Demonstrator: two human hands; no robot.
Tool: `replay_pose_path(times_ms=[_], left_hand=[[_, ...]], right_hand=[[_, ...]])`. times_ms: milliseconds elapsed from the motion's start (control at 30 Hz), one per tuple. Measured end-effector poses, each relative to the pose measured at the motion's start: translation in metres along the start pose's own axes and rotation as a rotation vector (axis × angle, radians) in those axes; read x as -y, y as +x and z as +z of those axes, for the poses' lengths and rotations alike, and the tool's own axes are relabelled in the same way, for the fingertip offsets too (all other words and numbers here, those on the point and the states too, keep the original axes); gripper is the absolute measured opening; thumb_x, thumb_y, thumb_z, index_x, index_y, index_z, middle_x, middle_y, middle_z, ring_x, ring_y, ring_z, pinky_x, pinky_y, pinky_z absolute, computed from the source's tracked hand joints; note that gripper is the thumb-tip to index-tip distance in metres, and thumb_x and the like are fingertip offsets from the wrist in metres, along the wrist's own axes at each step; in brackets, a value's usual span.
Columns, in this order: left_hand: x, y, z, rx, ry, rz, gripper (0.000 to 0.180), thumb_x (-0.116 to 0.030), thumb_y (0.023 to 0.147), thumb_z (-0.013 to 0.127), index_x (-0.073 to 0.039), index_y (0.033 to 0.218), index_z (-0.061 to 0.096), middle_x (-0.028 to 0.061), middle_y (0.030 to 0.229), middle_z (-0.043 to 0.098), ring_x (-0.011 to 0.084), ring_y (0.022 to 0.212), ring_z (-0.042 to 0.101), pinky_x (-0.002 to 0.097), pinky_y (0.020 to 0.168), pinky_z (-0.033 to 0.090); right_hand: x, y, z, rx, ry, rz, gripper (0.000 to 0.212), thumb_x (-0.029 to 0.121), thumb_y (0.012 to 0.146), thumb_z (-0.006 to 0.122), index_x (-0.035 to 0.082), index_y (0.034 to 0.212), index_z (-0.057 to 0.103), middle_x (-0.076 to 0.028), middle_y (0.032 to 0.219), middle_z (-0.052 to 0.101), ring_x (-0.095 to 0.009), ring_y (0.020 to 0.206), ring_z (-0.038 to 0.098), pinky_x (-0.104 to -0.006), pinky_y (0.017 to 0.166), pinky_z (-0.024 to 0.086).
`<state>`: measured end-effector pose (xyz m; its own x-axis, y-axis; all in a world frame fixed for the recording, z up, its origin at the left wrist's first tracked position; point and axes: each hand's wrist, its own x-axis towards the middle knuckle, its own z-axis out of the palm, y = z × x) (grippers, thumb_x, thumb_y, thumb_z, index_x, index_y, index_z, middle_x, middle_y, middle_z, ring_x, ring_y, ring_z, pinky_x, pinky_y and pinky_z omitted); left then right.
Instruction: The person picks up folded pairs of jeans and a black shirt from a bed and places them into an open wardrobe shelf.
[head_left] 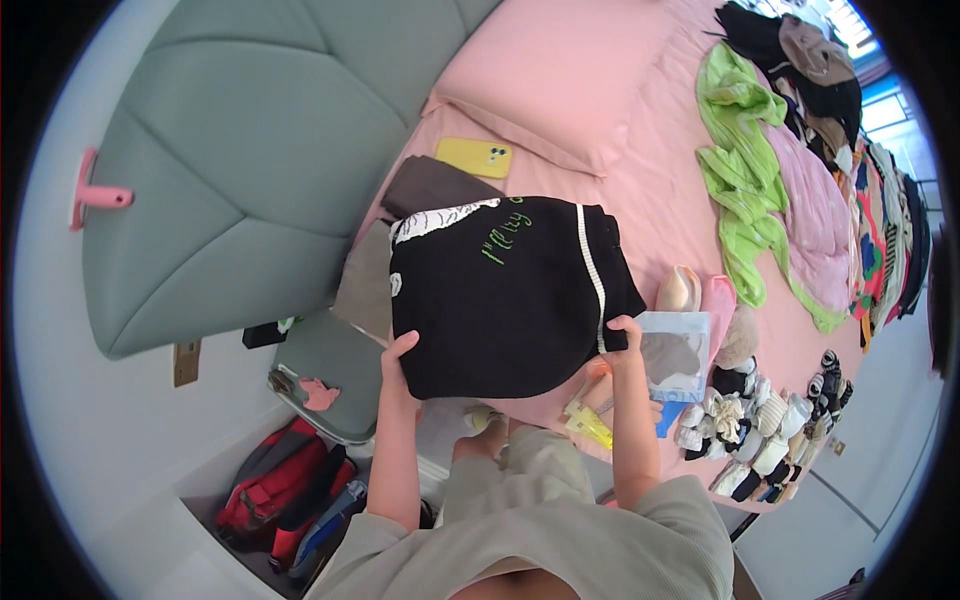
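Between my two hands is a folded black sweater (pixel 490 310) with a white stripe, green stitched lettering and a white patterned patch. My left hand (pixel 399 362) grips its near left edge, thumb on top and fingers hidden underneath. At the near right corner, my right hand (pixel 624 341) is closed on the cloth in the same way. The sweater is held level over the bed's edge. Just beyond it lie a dark grey folded cloth (pixel 437 187) and a yellow phone (pixel 474 157). A lighter grey folded cloth (pixel 365 285) shows partly past its left side.
Pink bedding (pixel 640 225) carries a pillow (pixel 550 75), a green garment (pixel 740 170), rolled socks (pixel 765 425) and a clear-fronted pouch (pixel 675 355). Piled clothes (pixel 880 235) line the far right. A padded headboard (pixel 250 170) stands left, with a red bag (pixel 268 480) below.
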<state>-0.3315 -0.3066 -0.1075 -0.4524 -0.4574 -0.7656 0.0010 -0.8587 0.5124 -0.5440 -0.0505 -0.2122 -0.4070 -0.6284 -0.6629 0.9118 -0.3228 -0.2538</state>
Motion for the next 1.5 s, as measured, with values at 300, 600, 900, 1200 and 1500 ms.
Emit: replay_pose_path(times_ms=[300,600,900,1200,1500], left_hand=[[-0.027,-0.072,-0.119,0.06,-0.107,0.226,0.071,-0.019,0.066,0.063,0.0,0.13,0.037,0.0168,0.12,0.051,0.0298,0.105,0.053,0.0385,0.089,0.046],[-0.05,-0.209,-0.208,-0.002,-0.268,0.51,0.077,-0.018,0.064,0.064,0.0,0.133,0.034,0.0158,0.125,0.046,0.0286,0.112,0.049,0.0363,0.093,0.042],[-0.021,-0.328,-0.307,-0.133,-0.463,0.737,0.065,-0.019,0.07,0.062,0.002,0.128,0.041,0.0157,0.12,0.052,0.028,0.107,0.053,0.0355,0.09,0.044],[0.023,-0.418,-0.371,-0.231,-0.639,0.892,0.047,-0.021,0.078,0.059,0.003,0.118,0.052,0.0145,0.107,0.062,0.0269,0.093,0.062,0.0353,0.082,0.05],[0.064,-0.486,-0.348,-0.828,-0.578,0.958,0.078,-0.037,0.071,0.07,0.0,0.132,0.038,0.0115,0.126,0.048,0.0238,0.115,0.047,0.0319,0.095,0.039]], right_hand=[[-0.071,-0.019,0.071,0.283,0.037,0.015,0.051,0.007,0.06,0.047,-0.009,0.108,0.054,-0.018,0.104,0.063,-0.031,0.091,0.062,-0.0353,0.083,0.051],[-0.172,-0.069,0.172,0.477,-0.113,0.135,0.063,0.006,0.059,0.047,-0.003,0.121,0.047,-0.016,0.113,0.059,-0.029,0.099,0.059,-0.0366,0.088,0.049],[-0.269,-0.129,0.238,0.718,-0.157,0.447,0.056,0.006,0.061,0.044,-0.009,0.114,0.051,-0.02,0.11,0.06,-0.032,0.099,0.059,-0.0377,0.09,0.048],[-0.36,-0.171,0.28,0.86,-0.203,0.667,0.063,0.009,0.059,0.044,-0.008,0.12,0.047,-0.021,0.116,0.057,-0.032,0.105,0.056,-0.0389,0.095,0.044],[-0.434,-0.171,0.31,0.849,-0.317,0.963,0.061,0.008,0.061,0.042,-0.006,0.121,0.049,-0.019,0.118,0.056,-0.032,0.107,0.055,-0.0395,0.095,0.044]])
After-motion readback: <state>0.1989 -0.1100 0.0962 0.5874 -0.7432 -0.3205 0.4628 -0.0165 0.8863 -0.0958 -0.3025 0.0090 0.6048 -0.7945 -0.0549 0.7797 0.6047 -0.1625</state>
